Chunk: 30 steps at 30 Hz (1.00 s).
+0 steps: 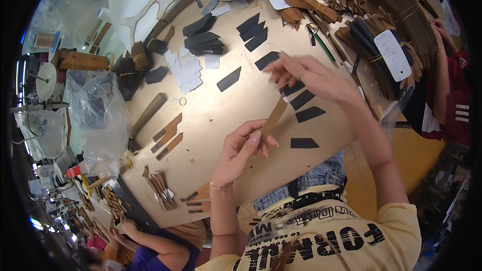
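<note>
Over a tan worktable, we hold a brown strip in our left hand, thumb and fingers clamped together on its lower end. The strip slants up and to the right from that grip, its free upper end marked with a small white tab and ending near our right hand. That hand hangs over the black pieces, fingers curled and blurred by motion; we cannot tell whether they are pressed together, or whether they hold or touch anything.

Several of the black pieces, slant-ended, lie spaced apart beneath and around the right hand, one partly hidden by it. Up the table to the left, we have a black stack beside white slips, with a rubber band below the slips. Three dark-ended brown strips lie left of our left hand, and a loose bundle sits nearer the table's lower edge. A green pencil lies beyond our right hand, near a tagged bundle.
</note>
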Available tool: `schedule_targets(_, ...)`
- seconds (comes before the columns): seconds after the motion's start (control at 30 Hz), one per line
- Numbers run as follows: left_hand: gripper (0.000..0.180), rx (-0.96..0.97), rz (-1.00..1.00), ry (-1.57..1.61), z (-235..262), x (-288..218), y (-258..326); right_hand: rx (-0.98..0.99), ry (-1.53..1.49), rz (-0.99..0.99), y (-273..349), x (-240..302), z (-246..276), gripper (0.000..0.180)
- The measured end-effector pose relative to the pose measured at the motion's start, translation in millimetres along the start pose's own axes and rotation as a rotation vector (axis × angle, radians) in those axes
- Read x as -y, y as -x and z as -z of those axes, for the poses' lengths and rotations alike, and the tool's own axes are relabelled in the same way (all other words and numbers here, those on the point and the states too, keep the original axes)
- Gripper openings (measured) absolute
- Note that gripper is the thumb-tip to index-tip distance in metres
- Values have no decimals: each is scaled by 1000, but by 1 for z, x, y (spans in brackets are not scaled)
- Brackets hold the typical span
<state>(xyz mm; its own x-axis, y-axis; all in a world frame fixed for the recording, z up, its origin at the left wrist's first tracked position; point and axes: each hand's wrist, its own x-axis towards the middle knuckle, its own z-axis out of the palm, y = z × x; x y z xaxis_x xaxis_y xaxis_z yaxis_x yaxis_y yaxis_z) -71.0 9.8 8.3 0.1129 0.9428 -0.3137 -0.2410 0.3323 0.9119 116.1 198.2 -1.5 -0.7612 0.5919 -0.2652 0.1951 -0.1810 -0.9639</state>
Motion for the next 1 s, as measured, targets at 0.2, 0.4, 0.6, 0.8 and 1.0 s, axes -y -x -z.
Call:
schedule_targets(0.2, 31, 76, 90, -22, -20, 11, -5, 55, -315, 1, 72, -14, -23, 33)
schedule_targets(0.4, 22, 32, 149, -146, -43, 29, 1, -138, -150, -112, 118, -27, -34, 13)
schedule_targets(0.6, 18, -144, 193, -34, -49, 36, 9, -257, -117, -216, 130, -37, -38, 15)
schedule_targets(0.8, 20, -330, -25, -183, -38, 22, -24, -301, 138, -16, 90, -23, -23, 17)
schedule_targets(1.0, 15, -468, -168, -238, -16, 0, -71, -361, 200, -16, 32, -8, -5, 20)
